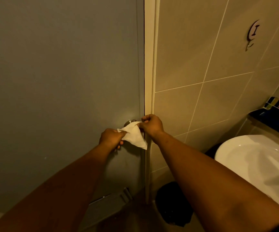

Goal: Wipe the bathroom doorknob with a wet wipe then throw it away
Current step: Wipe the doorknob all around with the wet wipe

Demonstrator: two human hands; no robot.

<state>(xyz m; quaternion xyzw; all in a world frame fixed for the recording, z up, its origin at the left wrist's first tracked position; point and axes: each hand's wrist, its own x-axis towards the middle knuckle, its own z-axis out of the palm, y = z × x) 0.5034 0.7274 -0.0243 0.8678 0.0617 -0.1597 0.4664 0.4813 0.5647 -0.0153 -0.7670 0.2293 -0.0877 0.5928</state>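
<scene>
A round metal doorknob (130, 122) sticks out of the grey bathroom door (60, 81), near its right edge. A white wet wipe (135, 135) is stretched out just in front of the knob and covers most of it. My left hand (111, 138) pinches the wipe's left corner. My right hand (151, 124) pinches its upper right corner, close to the cream door frame (149, 64). Both hands are closed on the wipe; its lower corner hangs free.
A tiled wall (202, 64) with a small hook (252, 33) stands right of the frame. A white sink (256, 158) is at the right under my right forearm. A black bin (172, 203) sits on the floor below, beside the frame.
</scene>
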